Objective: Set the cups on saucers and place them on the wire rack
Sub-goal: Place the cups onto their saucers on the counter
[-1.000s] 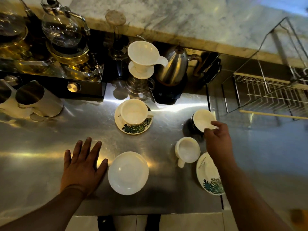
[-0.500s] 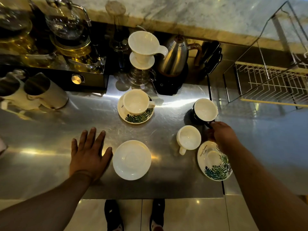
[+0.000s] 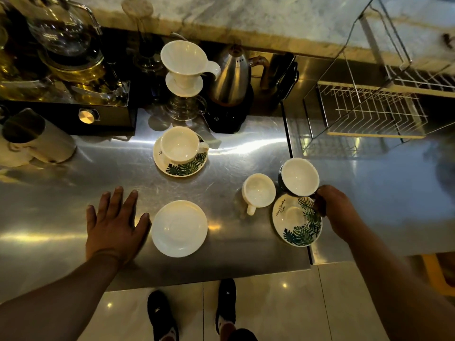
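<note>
My right hand (image 3: 338, 211) grips the handle of a dark cup with a white inside (image 3: 299, 177), held just above the far edge of a leaf-patterned saucer (image 3: 296, 223). A small white cup (image 3: 258, 191) stands to its left on the steel counter. My left hand (image 3: 114, 223) lies flat with fingers spread beside a plain white saucer (image 3: 179, 228). Farther back a white cup (image 3: 179, 144) sits on another leaf-patterned saucer (image 3: 181, 167). The wire rack (image 3: 369, 112) stands at the back right.
A white dripper on a glass server (image 3: 183, 67), a steel kettle (image 3: 231, 75) and a glass pot on a burner (image 3: 69, 45) line the back. Steel pitchers (image 3: 37, 139) lie at the left. The counter's front edge (image 3: 209, 274) runs above my shoes.
My right hand has taken the dark cup by its handle and carried it nearer, over the edge of the leaf-patterned saucer. My left hand has stayed flat on the counter.
</note>
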{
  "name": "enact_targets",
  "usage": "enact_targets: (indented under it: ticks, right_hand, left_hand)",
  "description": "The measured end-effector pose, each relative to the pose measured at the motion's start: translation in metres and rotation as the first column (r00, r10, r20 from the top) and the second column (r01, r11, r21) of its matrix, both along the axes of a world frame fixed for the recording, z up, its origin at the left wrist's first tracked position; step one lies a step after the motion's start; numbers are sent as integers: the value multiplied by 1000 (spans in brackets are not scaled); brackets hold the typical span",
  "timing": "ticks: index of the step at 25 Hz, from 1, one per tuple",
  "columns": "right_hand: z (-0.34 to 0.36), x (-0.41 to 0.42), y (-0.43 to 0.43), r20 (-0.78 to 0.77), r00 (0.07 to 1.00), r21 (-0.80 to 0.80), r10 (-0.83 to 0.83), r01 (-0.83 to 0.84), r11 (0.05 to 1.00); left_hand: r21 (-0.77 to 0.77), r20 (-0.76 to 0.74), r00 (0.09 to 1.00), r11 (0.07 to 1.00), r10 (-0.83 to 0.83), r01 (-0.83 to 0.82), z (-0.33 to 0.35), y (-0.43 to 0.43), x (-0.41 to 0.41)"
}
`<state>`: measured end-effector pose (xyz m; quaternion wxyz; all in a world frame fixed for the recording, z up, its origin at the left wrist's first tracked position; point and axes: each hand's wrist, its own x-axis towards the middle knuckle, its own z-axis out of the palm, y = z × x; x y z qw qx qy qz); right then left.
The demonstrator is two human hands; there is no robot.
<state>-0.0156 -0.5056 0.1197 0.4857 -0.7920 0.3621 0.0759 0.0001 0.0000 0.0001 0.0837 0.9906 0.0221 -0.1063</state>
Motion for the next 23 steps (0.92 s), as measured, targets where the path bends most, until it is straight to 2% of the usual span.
enact_targets:
  ticks: [8,23]
  right_hand:
    - [-8,-49,-18,-107,992,40,61,-57,998]
    - [-21,-61,-36,-219,967,-13,127,-133,991]
  left_hand:
    - [17,4,1000,1000,-2,2,0,-1,-1]
    - [10,16,1000,1000,-2,2,1,-1,-1]
